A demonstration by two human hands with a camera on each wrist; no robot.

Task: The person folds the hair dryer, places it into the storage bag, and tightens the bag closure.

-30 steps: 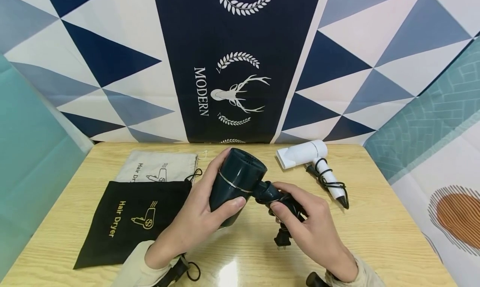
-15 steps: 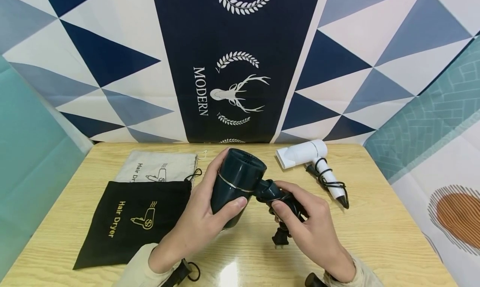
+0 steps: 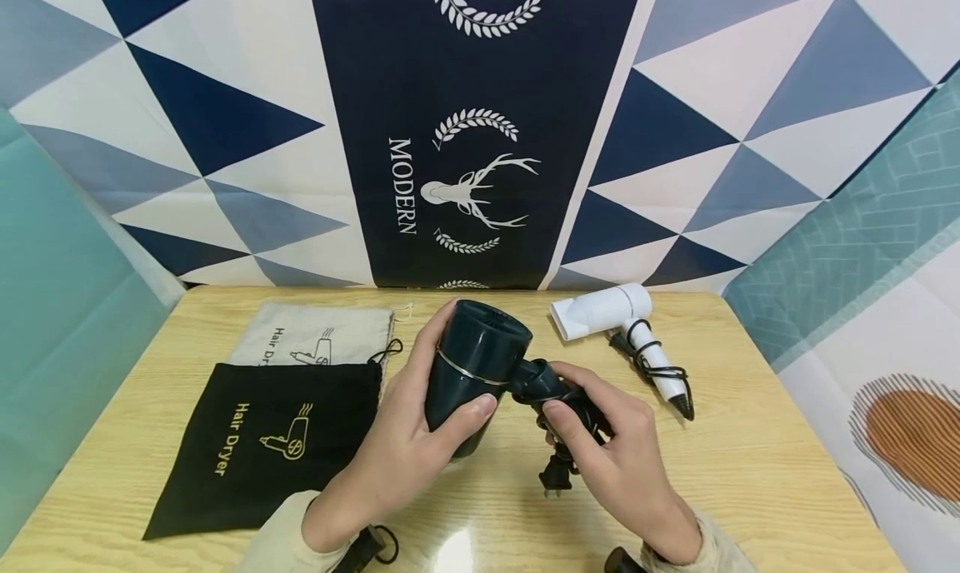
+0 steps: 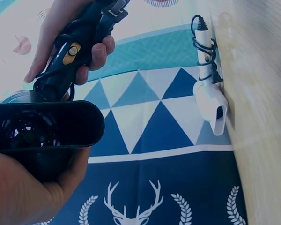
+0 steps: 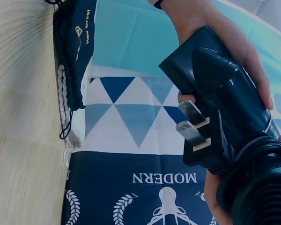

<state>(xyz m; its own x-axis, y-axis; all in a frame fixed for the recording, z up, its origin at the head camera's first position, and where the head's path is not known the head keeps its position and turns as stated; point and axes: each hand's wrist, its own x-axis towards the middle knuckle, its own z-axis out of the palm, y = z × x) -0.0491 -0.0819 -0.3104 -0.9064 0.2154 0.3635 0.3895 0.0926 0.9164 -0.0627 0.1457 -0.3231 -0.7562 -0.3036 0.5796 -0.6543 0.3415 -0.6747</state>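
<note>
A dark, glossy hair dryer [image 3: 477,348] is held up above the table between both hands. My left hand [image 3: 405,427] grips its barrel, thumb across the near side. The handle, wrapped in black cord, is in my right hand [image 3: 611,440], thumb and fingers around it near the hinge. Below that hand dangles the two-prong plug [image 3: 556,475], large in the right wrist view beside the handle. From the left wrist side, the flat nozzle opening [image 4: 47,129] faces the camera, and a gold switch plate [image 4: 72,52] shows on the handle.
On the table [image 3: 720,473], a white hair dryer [image 3: 600,311] with its cord wound round the handle lies at the back right. At left, a black drawstring bag [image 3: 292,448] printed "Hair Dryer" overlaps a light-coloured one [image 3: 300,327]. A patterned cloth wall [image 3: 465,98] rises behind.
Both hands keep their hold on the dark hair dryer, and its barrel has shifted very slightly to the right. The dangling plug has swung a little left. The view has tilted slightly.
</note>
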